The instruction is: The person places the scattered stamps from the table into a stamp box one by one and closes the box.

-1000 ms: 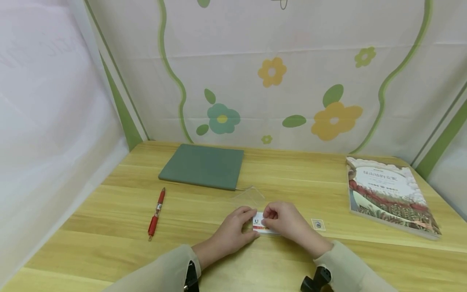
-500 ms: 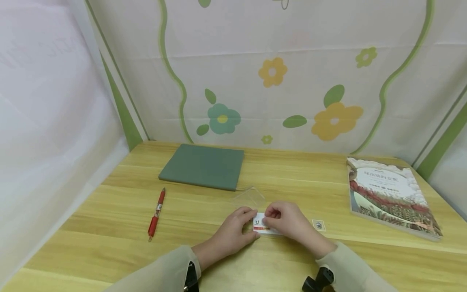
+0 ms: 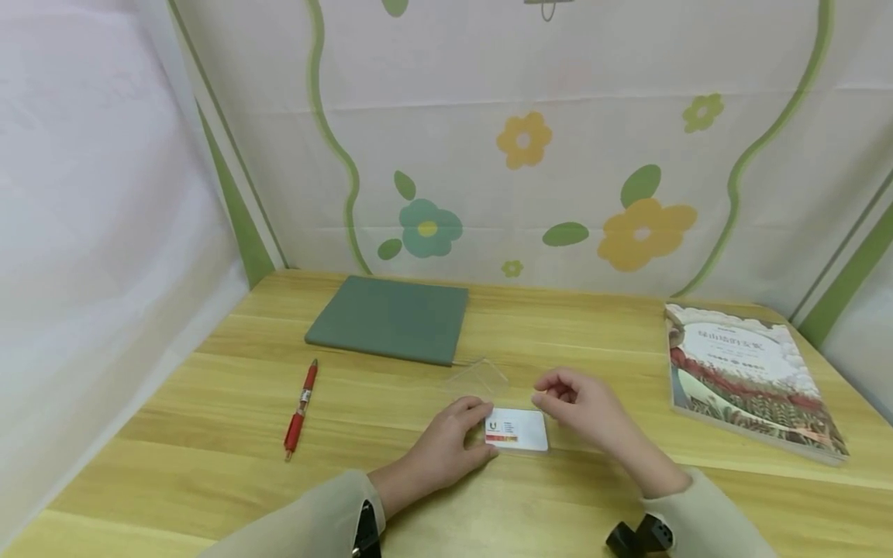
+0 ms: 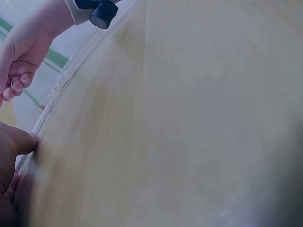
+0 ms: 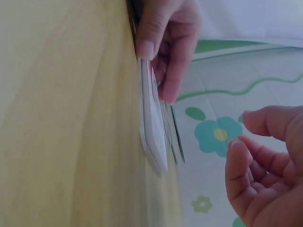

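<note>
A white printed card [image 3: 523, 435] with a dark U-shaped logo and a red-orange strip lies flat on the table. From the right wrist view it looks like a thick layered block [image 5: 154, 127] with a clear edge. My left hand [image 3: 446, 446] grips its left end, thumb on the near edge and index finger on the far edge. Off the card's right end hovers my right hand [image 3: 582, 407], fingers loosely curled. Thumb and index finger stand apart there, and I see nothing between them. Just behind the card lies a clear plastic piece [image 3: 481, 373].
A red pen [image 3: 300, 411] lies at the left. Behind it is a dark green notebook [image 3: 391, 318]. On the right lies a paperback book [image 3: 749, 376] with a floral cover. A floral cloth [image 3: 474, 155] hangs along the table's back edge.
My right hand has lifted off the card and moved right, uncovering its right end. The small square picture piece to the right is out of sight where the right forearm now passes. My left hand stays put.
</note>
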Demonstrator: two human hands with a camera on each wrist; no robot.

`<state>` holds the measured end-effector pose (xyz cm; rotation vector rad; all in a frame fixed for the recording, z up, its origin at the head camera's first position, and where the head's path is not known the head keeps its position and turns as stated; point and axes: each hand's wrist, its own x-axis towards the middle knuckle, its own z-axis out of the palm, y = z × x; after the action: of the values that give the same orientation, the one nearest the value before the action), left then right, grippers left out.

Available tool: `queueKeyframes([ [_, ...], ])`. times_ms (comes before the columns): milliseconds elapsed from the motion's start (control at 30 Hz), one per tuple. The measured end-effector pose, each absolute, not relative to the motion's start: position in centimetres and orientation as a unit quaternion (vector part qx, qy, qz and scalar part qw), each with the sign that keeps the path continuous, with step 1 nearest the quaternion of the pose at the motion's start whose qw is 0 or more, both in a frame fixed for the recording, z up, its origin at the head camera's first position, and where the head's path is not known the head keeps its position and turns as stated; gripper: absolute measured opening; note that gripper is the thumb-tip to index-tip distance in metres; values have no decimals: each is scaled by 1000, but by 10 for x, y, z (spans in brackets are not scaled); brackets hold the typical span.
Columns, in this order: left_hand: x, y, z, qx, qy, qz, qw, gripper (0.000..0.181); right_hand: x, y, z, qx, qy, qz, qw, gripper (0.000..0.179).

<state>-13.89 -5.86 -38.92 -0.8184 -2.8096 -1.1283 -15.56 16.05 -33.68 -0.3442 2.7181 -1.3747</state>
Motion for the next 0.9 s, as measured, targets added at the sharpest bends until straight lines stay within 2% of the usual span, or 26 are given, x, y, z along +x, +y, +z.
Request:
queueKeyframes([
  [200, -138, -59, -389, -260, -899, -353, -3, 56, -156, 179, -338, -115, 874, -470, 38, 30],
  [633, -137, -58, -389, -268, -900, -344, 2, 56, -148, 222, -344, -122, 910, -397, -6, 25],
  [900, -137, -57, -390, -262, -903, -341, 1, 55, -145, 245, -347, -126, 935, -332, 20, 31],
])
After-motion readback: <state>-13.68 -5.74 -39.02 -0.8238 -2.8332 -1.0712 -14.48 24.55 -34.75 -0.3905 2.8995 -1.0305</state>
